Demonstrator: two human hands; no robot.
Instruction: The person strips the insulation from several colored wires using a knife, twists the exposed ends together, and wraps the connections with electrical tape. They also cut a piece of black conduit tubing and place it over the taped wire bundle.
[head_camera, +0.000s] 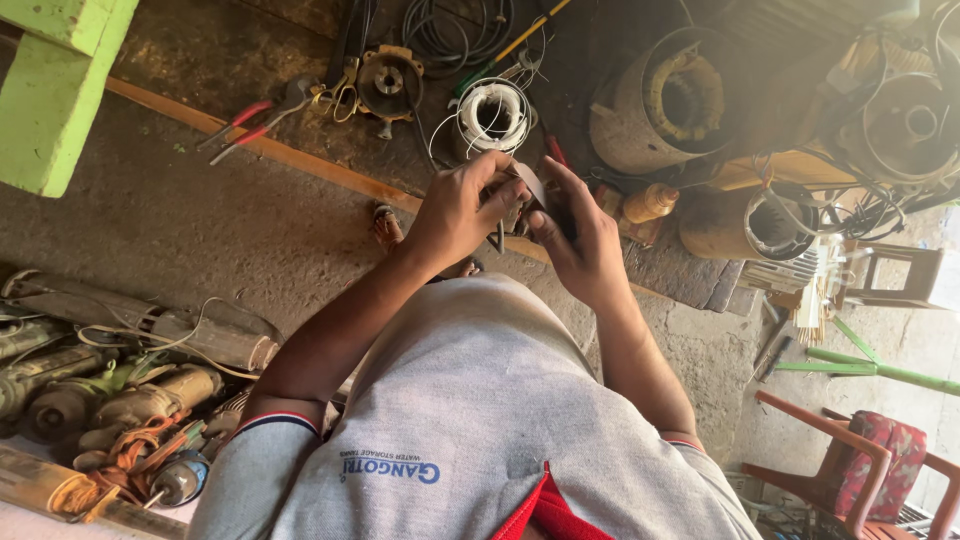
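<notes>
Both hands meet just below the white wire coil (492, 115); the left hand (462, 212) and right hand (578, 243) are each pinched shut on a small brown strip of stiff paper (532, 183) held between them; it looks light, thin and easily creased, best gripped by its edges; red-handled pliers (245, 125) lie well left of the coil, a motor stator (665, 100) to its right.
</notes>
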